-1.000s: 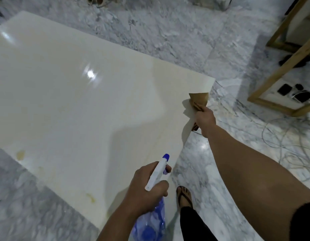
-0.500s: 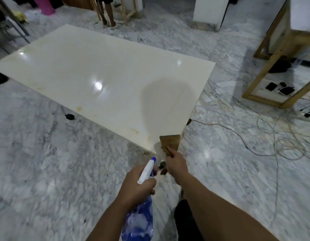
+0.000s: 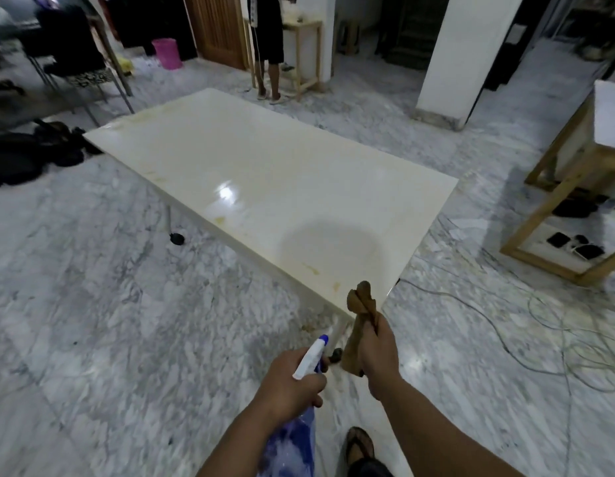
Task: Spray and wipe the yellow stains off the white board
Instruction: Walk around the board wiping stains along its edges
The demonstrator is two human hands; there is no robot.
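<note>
Your left hand has its grip closed around the blue plastic spray bottle; your right hand grips a crumpled brown cloth just before the stained white board surface.

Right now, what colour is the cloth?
Brown; the cloth shows best in the head view.

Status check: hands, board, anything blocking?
Left hand grips spray bottle; right hand grips brown cloth. White board shows yellow stains along near edge. Nothing on it.
</note>
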